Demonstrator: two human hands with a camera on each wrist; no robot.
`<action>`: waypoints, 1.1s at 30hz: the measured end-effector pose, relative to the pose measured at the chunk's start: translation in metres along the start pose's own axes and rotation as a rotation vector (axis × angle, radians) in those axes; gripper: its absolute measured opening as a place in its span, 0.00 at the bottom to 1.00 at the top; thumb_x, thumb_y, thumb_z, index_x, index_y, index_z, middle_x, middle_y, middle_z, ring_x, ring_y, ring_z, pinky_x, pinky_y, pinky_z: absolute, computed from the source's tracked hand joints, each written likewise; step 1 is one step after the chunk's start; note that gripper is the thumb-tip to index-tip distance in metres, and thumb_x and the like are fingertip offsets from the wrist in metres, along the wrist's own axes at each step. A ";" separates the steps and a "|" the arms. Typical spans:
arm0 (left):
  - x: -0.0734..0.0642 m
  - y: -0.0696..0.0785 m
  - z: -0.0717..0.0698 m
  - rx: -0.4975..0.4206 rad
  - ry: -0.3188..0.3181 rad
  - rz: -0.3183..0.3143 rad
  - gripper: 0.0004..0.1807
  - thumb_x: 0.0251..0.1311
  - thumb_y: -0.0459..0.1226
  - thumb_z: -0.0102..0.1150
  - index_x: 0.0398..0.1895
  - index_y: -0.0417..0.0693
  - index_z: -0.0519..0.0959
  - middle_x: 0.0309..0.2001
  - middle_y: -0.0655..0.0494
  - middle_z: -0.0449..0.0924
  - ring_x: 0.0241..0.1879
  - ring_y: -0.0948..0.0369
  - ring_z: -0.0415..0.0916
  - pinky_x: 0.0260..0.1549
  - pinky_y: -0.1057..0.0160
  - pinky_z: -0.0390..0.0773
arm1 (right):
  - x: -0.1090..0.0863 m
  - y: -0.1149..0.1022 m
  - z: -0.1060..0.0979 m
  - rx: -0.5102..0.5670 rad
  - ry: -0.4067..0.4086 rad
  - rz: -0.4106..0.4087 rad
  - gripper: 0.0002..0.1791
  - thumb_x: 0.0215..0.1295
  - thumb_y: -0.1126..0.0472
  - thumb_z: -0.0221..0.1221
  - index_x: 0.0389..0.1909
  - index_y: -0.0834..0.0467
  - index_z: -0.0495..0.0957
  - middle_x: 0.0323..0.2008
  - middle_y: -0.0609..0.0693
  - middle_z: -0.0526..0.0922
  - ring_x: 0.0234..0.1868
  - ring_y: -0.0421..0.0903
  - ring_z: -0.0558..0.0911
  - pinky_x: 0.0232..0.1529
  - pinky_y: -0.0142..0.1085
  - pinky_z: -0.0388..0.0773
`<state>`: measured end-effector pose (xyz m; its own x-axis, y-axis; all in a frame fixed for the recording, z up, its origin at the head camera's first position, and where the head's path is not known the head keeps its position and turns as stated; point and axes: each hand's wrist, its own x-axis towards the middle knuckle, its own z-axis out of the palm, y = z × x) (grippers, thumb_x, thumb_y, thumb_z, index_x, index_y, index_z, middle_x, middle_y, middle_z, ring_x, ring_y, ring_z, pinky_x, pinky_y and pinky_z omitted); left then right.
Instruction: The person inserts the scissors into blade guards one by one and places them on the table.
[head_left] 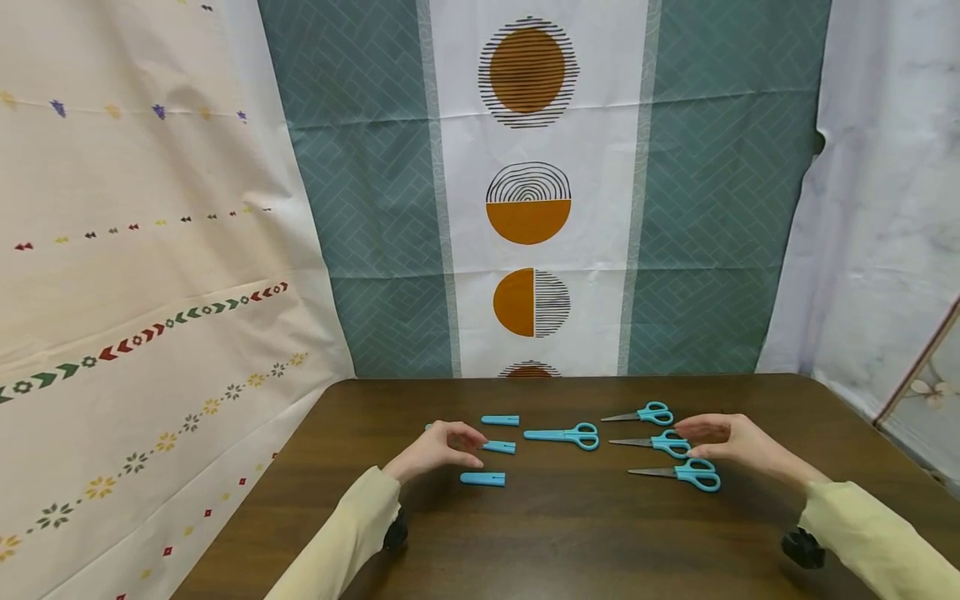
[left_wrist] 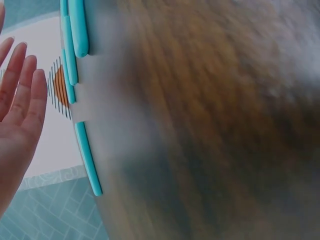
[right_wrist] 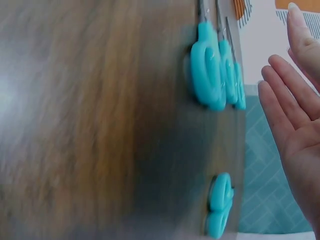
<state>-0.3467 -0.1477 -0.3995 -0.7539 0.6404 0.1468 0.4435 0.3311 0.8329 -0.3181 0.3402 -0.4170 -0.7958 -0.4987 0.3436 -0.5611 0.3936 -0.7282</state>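
In the head view my left hand (head_left: 442,448) hovers with relaxed fingers over light-blue scissor covers. One cover (head_left: 499,447) lies by its fingertips, one (head_left: 500,421) behind, one (head_left: 483,479) in front. Another cover (left_wrist: 88,157) shows whole in the left wrist view; the hand mostly hides it from the head. My right hand (head_left: 738,446), fingers extended and holding nothing, is beside the handles of bare-bladed scissors: a near pair (head_left: 678,473), a middle pair (head_left: 652,442) and a far pair (head_left: 641,414). Further handles (right_wrist: 220,205) appear in the right wrist view. Between the hands lie covered scissors (head_left: 562,436).
The dark wooden table (head_left: 540,542) carries everything. A patterned curtain (head_left: 360,208) hangs right behind its back edge. Cream cloth (head_left: 187,333) runs down the left side, and a pale marbled sheet (head_left: 885,250) stands on the right.
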 end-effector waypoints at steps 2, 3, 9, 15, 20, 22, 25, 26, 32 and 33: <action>0.001 -0.010 0.000 0.015 0.005 -0.005 0.18 0.51 0.33 0.65 0.46 0.35 0.77 0.42 0.41 0.77 0.44 0.47 0.72 0.42 0.58 0.71 | -0.004 0.002 -0.002 -0.039 0.003 0.001 0.22 0.55 0.67 0.62 0.49 0.74 0.71 0.43 0.66 0.77 0.43 0.50 0.78 0.37 0.31 0.75; 0.001 -0.016 0.000 0.020 0.005 -0.008 0.18 0.51 0.33 0.65 0.46 0.35 0.77 0.42 0.42 0.77 0.44 0.48 0.73 0.42 0.58 0.71 | -0.006 0.004 -0.003 -0.057 0.003 0.005 0.22 0.55 0.67 0.62 0.48 0.74 0.71 0.42 0.65 0.77 0.42 0.50 0.78 0.36 0.31 0.74; 0.003 -0.032 -0.001 0.042 -0.004 0.006 0.18 0.51 0.33 0.65 0.46 0.38 0.78 0.42 0.46 0.78 0.44 0.55 0.74 0.44 0.56 0.70 | -0.017 0.012 -0.008 -0.111 -0.012 0.025 0.21 0.53 0.66 0.64 0.47 0.71 0.73 0.39 0.60 0.79 0.38 0.47 0.78 0.33 0.33 0.74; 0.002 -0.033 0.002 0.045 -0.022 0.004 0.19 0.49 0.33 0.66 0.46 0.37 0.77 0.43 0.47 0.78 0.45 0.56 0.73 0.44 0.55 0.70 | -0.023 0.016 -0.010 -0.117 -0.044 0.020 0.22 0.52 0.67 0.65 0.47 0.72 0.72 0.38 0.58 0.79 0.37 0.45 0.76 0.30 0.34 0.74; 0.005 -0.033 0.005 0.068 -0.039 -0.015 0.20 0.48 0.36 0.68 0.45 0.39 0.78 0.42 0.49 0.78 0.44 0.54 0.72 0.42 0.57 0.71 | -0.025 0.018 -0.010 -0.126 -0.054 0.040 0.23 0.52 0.66 0.64 0.48 0.71 0.71 0.38 0.56 0.78 0.36 0.45 0.75 0.30 0.33 0.72; 0.007 -0.033 0.006 0.086 -0.049 -0.016 0.19 0.47 0.36 0.68 0.45 0.40 0.79 0.42 0.51 0.78 0.42 0.54 0.72 0.41 0.59 0.71 | -0.026 0.019 -0.009 -0.132 -0.058 0.040 0.23 0.52 0.66 0.64 0.48 0.71 0.71 0.38 0.56 0.78 0.36 0.45 0.75 0.30 0.33 0.72; 0.009 -0.034 0.007 0.104 -0.063 -0.025 0.19 0.47 0.36 0.68 0.44 0.41 0.79 0.41 0.53 0.78 0.41 0.56 0.72 0.40 0.62 0.72 | -0.027 0.020 -0.008 -0.143 -0.063 0.040 0.23 0.52 0.67 0.64 0.48 0.72 0.71 0.38 0.56 0.77 0.35 0.44 0.74 0.30 0.33 0.71; 0.009 -0.034 0.007 0.110 -0.068 -0.028 0.19 0.47 0.36 0.68 0.44 0.42 0.79 0.41 0.54 0.79 0.40 0.57 0.72 0.39 0.62 0.72 | -0.028 0.020 -0.007 -0.145 -0.063 0.045 0.23 0.52 0.67 0.64 0.48 0.72 0.71 0.38 0.56 0.77 0.35 0.44 0.74 0.31 0.33 0.71; 0.013 -0.038 0.009 0.146 -0.103 -0.026 0.18 0.46 0.37 0.69 0.43 0.43 0.79 0.40 0.58 0.78 0.37 0.60 0.71 0.38 0.63 0.72 | -0.026 0.020 -0.004 -0.151 -0.067 0.084 0.23 0.52 0.65 0.65 0.48 0.70 0.71 0.37 0.54 0.76 0.35 0.43 0.73 0.33 0.34 0.71; 0.014 -0.039 0.009 0.157 -0.109 -0.025 0.18 0.46 0.37 0.69 0.43 0.43 0.79 0.39 0.58 0.78 0.37 0.60 0.71 0.38 0.63 0.72 | -0.026 0.020 -0.004 -0.148 -0.067 0.093 0.24 0.52 0.64 0.65 0.48 0.70 0.71 0.37 0.54 0.76 0.35 0.43 0.73 0.33 0.34 0.71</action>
<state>-0.3699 -0.1455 -0.4350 -0.7126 0.6989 0.0610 0.5015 0.4466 0.7410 -0.3096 0.3639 -0.4386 -0.8317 -0.5030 0.2349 -0.5170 0.5476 -0.6579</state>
